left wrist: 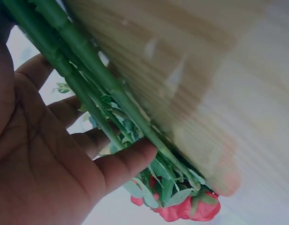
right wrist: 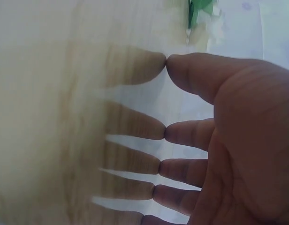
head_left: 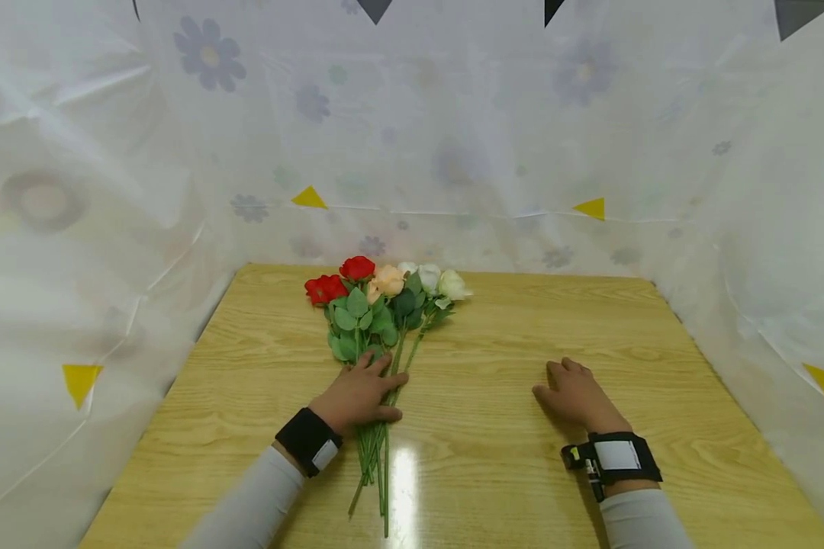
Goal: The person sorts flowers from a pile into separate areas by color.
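A bunch of long-stemmed roses lies on the wooden table, left of its middle. Red roses (head_left: 326, 290) are on the left, peach roses (head_left: 387, 280) in the centre and white roses (head_left: 452, 285) on the right. Over the green stems (head_left: 369, 450) my left hand (head_left: 360, 393) rests with its fingers spread. In the left wrist view the stems pass under the palm, and the fingers reach past them without closing. To the right of the flowers, my right hand (head_left: 577, 393) touches the tabletop with its fingertips; the right wrist view shows nothing held in it.
The glossy wooden table (head_left: 481, 473) reflects light near the stem ends. Pale flower-patterned sheeting (head_left: 419, 137) stands behind it and along both sides, with small yellow pennants (head_left: 309, 197) on it. Each wrist wears a black band (head_left: 309, 441).
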Demonstrator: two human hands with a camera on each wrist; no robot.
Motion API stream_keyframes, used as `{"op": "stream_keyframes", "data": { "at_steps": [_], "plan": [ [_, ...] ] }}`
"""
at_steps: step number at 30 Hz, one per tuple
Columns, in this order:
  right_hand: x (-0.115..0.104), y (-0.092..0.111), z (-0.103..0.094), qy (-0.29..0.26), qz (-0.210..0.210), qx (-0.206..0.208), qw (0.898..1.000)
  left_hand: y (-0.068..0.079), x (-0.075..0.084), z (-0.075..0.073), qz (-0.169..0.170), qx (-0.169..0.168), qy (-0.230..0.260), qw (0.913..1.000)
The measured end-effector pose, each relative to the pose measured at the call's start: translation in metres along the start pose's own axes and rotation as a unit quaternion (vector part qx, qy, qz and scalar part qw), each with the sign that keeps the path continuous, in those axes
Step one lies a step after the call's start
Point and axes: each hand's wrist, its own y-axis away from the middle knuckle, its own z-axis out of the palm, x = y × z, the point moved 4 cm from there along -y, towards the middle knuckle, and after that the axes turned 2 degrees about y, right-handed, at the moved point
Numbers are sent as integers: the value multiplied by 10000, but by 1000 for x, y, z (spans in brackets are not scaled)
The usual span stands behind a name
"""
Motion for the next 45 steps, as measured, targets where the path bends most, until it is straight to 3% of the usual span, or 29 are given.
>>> {"op": "stream_keyframes", "data": {
  "at_steps": [18,24,34,39,45],
  "plan": [
    [-4,0,-1,46,-40,62,10000,77,-117,-23,-146,211,-101,9996],
    [-2,-1,2,95,-32,87,9999,95,-140,-29,-277,336,-91,9990],
    [0,-1,3,106,-10,107,9999,100,-143,-29,-340,423,-18,9985],
    [-1,1,0,145,44,145,9998,89,-131,-34,-578,695,85,9959],
    [-3,2,-2,154,107,158,9997,70,-110,-49,-1101,1080,172,9879]
  ]
}}
